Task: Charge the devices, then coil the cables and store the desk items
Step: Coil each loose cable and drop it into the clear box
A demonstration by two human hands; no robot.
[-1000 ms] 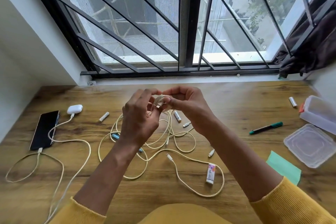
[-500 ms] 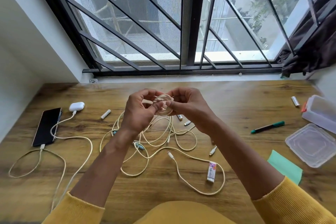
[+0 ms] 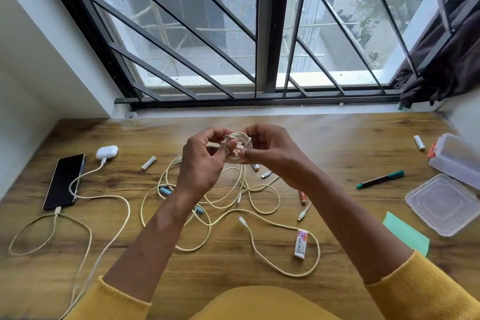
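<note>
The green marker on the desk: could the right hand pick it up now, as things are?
Probably not at once: the right hand holds the cable coil together with the left hand. The desk between it and the green marker looks free.

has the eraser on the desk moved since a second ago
No. The eraser lies in the same spot inside the cable loop, with the green paper to its right; only the camera shifted.
</note>
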